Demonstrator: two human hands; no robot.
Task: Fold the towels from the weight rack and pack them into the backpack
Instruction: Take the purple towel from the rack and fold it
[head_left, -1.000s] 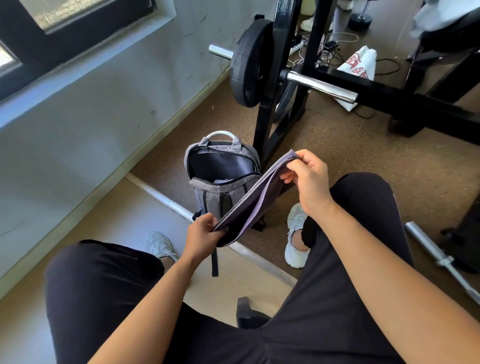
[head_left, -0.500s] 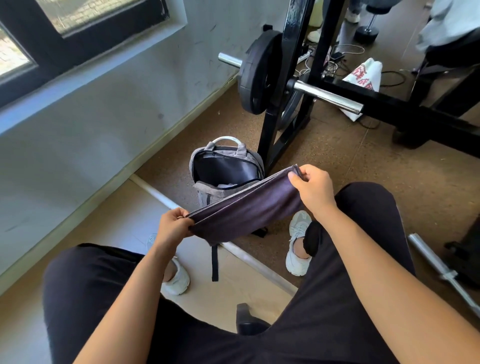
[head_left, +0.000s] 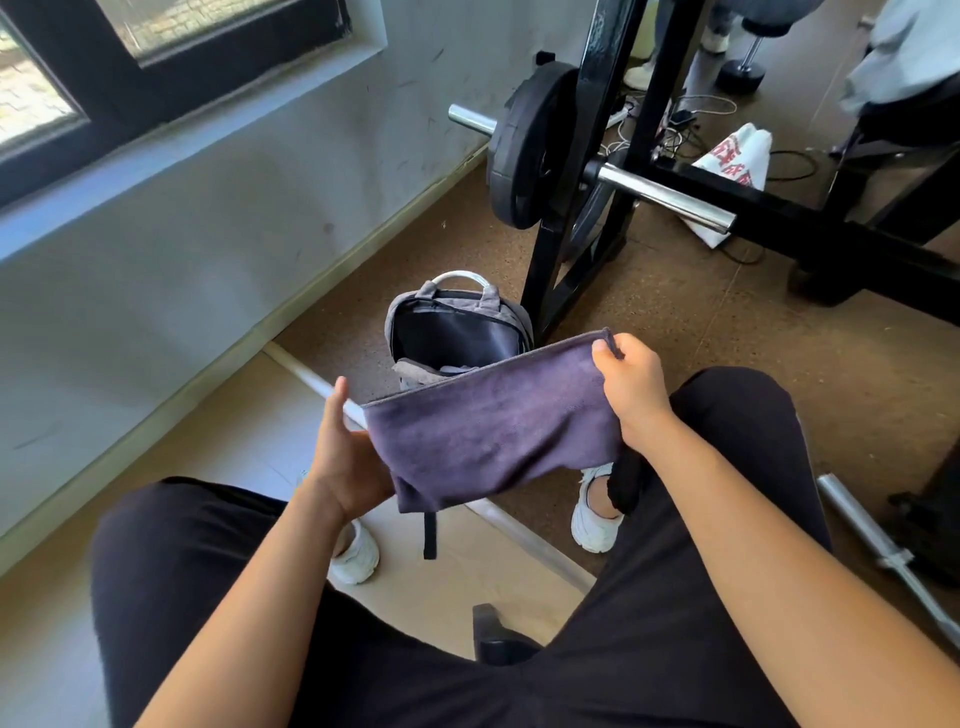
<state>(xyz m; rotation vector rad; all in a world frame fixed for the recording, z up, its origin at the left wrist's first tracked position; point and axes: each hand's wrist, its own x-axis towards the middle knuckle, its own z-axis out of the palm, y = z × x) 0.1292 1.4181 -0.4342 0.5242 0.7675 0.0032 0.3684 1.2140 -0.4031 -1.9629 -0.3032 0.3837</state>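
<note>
**Two hands, one purple towel, backpack waiting below**

Starting at centre-left of the frame, the left hand (head_left: 345, 462) meets the towel's near end. Its thumb stands straight up, clear of the cloth, and its fingers vanish behind the fabric, so I cannot tell whether it grips or merely props that end from beneath. It looks placed to take the weight of the hanging side.

Moving right, the backpack (head_left: 457, 332) stands upright on the brown floor, just above centre, with its main mouth unzipped and gaping toward the person. That looks deliberate, since an open mouth facing the sitter means a straight drop in. Something pale lies low inside, too dim to name.

In front of it, dead centre, hangs the towel (head_left: 493, 431). It is stretched flat between the two hands, top edge taut and lower edge drooping over the bag's front. By the look of it the cloth is held wide to line up edges for another fold, so packing has not begun for this one.

Right of centre, the right hand (head_left: 634, 395) pinches the top corner between thumb and curled fingers, held high. My guess is that this keeps the edge tight.

Farther right and up, the black weight rack (head_left: 810, 234) stands behind, with no towel visible on this part of it.
</note>
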